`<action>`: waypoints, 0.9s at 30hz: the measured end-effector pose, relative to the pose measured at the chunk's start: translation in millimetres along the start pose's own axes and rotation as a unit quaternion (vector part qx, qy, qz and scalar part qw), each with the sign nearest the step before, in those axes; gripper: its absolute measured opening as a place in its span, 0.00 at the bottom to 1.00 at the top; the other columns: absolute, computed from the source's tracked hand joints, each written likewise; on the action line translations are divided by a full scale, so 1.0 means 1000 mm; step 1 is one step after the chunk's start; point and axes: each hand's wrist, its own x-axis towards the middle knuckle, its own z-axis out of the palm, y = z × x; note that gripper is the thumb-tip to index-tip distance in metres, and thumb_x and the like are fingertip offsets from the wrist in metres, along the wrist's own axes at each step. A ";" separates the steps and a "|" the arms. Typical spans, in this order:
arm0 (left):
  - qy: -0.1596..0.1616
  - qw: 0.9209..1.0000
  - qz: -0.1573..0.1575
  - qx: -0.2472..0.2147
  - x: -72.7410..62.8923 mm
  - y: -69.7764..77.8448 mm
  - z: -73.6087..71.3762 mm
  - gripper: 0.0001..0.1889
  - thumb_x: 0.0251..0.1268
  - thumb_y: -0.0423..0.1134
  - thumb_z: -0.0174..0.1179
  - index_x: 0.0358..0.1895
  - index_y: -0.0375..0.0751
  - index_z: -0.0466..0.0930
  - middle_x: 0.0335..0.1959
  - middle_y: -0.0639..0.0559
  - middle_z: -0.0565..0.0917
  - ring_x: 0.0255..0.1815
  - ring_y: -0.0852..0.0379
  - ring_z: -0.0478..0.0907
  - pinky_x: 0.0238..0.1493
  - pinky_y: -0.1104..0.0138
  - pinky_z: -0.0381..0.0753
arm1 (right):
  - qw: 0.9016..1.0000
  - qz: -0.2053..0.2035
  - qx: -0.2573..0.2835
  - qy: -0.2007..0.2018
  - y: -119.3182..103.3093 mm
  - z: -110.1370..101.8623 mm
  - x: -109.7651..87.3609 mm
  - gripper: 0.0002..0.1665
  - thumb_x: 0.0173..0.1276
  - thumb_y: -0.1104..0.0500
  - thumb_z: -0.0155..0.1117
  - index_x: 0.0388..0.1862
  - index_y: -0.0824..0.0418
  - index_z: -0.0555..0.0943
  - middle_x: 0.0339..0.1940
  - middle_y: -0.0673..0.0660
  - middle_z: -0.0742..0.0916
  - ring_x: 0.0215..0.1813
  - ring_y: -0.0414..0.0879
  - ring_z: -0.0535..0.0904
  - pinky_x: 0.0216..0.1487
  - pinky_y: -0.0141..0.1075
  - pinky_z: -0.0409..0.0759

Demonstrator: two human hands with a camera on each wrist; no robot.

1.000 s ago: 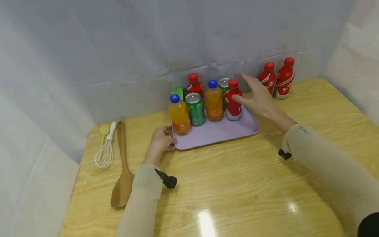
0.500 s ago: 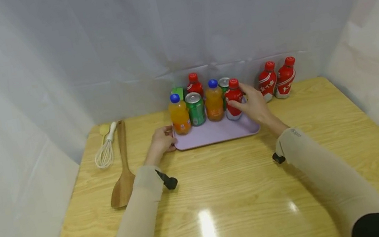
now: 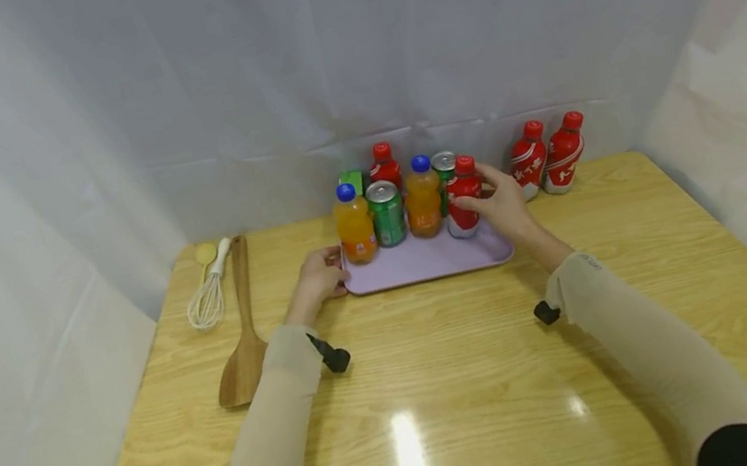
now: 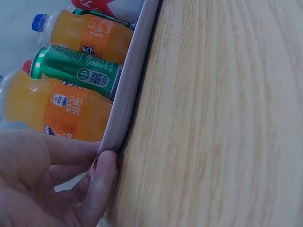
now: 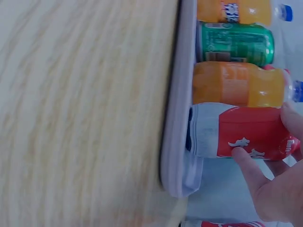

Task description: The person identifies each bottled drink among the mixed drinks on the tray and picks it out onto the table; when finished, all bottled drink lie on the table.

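Where the head view covers the worktop, I locate the red bottle at the right end of the lilac tray, just beside an orange bottle and in front of a green can. The right hand grips it from the right; the left hand is at the tray's left end. Two spare red bottles stand off the tray, to the right.

In the left wrist view, thumb and fingers pinch the tray rim, nearly closed. I judge that firm, level pressure here would stop the tray from sliding or tipping.

In the right wrist view, the hand is spread to the red bottle's girth: thumb on the label, forefinger near the shoulder (the remaining fingers are largely hidden). The base is inside the tray wall; I cannot tell whether it bears on the floor. I advise squeezing evenly, holding the bottle upright, and clearing its neighbours before any sideways movement.
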 end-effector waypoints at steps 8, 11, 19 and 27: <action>0.001 1.000 0.005 0.003 0.001 -0.001 0.000 0.37 0.69 0.23 0.59 0.81 0.40 0.64 0.62 0.39 0.75 0.44 0.53 0.78 0.32 0.73 0.88 | 0.995 0.064 0.054 -0.049 -0.016 -0.021 0.003 0.48 0.72 0.56 0.74 0.85 0.52 0.62 0.82 0.59 0.72 0.75 0.56 0.74 0.61 0.31 0.85; 0.001 1.000 0.007 0.006 0.001 -0.001 0.000 0.37 0.69 0.23 0.59 0.81 0.40 0.64 0.61 0.39 0.75 0.44 0.54 0.78 0.32 0.73 0.88 | 0.991 0.084 0.088 -0.057 -0.022 -0.028 0.005 0.47 0.71 0.57 0.73 0.84 0.52 0.62 0.83 0.58 0.72 0.74 0.52 0.73 0.51 0.26 0.87; -0.001 1.000 0.006 0.008 0.000 -0.001 0.000 0.37 0.70 0.24 0.59 0.81 0.39 0.64 0.65 0.38 0.75 0.48 0.52 0.78 0.33 0.73 0.87 | 0.980 0.108 0.139 -0.089 -0.026 -0.044 0.010 0.45 0.74 0.60 0.70 0.85 0.49 0.61 0.86 0.58 0.66 0.83 0.54 0.64 0.71 0.40 0.84; 0.004 1.000 0.006 0.018 -0.002 0.000 0.001 0.36 0.71 0.25 0.59 0.82 0.41 0.64 0.68 0.37 0.74 0.50 0.51 0.78 0.34 0.73 0.87 | 0.969 0.116 0.197 -0.094 -0.027 -0.066 0.006 0.49 0.76 0.60 0.67 0.88 0.48 0.55 0.89 0.55 0.59 0.77 0.45 0.68 0.59 0.27 0.85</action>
